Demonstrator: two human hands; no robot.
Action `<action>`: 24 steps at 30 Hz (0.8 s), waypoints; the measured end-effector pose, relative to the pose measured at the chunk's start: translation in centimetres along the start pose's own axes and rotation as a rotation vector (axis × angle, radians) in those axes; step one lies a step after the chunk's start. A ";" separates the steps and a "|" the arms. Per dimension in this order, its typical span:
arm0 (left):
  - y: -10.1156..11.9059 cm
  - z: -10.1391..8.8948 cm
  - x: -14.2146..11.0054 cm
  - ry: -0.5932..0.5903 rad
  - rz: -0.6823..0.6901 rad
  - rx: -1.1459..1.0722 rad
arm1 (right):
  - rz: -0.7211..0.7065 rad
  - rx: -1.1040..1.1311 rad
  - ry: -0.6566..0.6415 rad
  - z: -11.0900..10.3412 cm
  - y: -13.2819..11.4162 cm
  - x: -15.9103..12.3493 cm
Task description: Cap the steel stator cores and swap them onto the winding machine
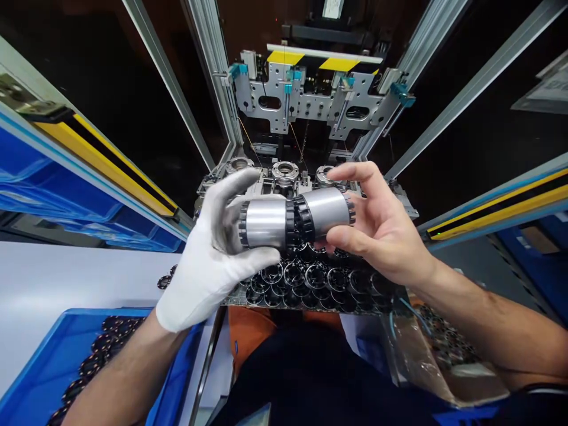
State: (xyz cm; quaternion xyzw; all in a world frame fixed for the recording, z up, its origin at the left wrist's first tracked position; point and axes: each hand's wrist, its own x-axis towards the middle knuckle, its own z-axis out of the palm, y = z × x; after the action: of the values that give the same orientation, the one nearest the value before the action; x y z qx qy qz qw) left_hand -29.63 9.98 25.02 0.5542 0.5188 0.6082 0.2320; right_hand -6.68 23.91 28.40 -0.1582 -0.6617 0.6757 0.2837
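Note:
My left hand (208, 254), in a white glove, is closed around a silver metal cylinder (266, 222) with black toothed rings at both ends. A second silver cylinder (328, 208) of the same kind is between the thumb and fingers of my bare right hand (386, 228), tilted a little up to the right. The two cylinders are end to end in front of me, their black toothed ends meeting or nearly so; whether they touch I cannot tell. Below them, black rings with shiny rims (294, 275) lie in rows near the bench's front edge.
Behind my hands stands a fixture with round metal seats (284, 171), under a metal plate assembly (310, 100) with yellow-black striping. Yellow bars (119, 160) flank the opening. A blue bin (39, 349) of black rings is at left, an open cardboard box (417, 367) at right.

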 end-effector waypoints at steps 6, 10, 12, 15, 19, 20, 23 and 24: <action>0.5 -0.1 -1.3 -0.065 0.010 -0.022 | 0.002 0.015 0.027 0.0 -0.3 -1.1; 0.6 0.1 -1.8 -0.061 0.020 -0.129 | 0.031 0.039 0.057 0.4 -0.4 -1.5; 0.4 0.0 -1.7 -0.042 0.031 -0.129 | 0.059 0.055 0.038 0.6 -0.5 -1.6; -0.4 -0.2 -1.4 0.003 0.004 -0.084 | 0.088 0.051 0.015 0.8 -0.4 -1.7; -1.3 -0.6 -1.2 0.001 -0.008 0.001 | 0.092 0.055 -0.013 0.8 0.1 -1.6; -1.4 -0.6 -1.1 -0.004 0.001 0.018 | 0.095 0.060 -0.023 0.7 0.2 -1.6; -1.5 -0.7 -1.0 -0.006 0.009 -0.008 | 0.107 0.074 -0.043 0.5 0.6 -1.4; -1.4 -0.7 -1.0 -0.002 0.009 -0.031 | 0.108 0.076 -0.045 0.4 0.8 -1.3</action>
State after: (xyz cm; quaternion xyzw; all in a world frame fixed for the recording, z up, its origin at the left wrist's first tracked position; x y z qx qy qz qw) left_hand -30.44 9.39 23.44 0.5534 0.5065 0.6168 0.2384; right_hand -6.02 22.88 27.46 -0.1674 -0.6322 0.7181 0.2379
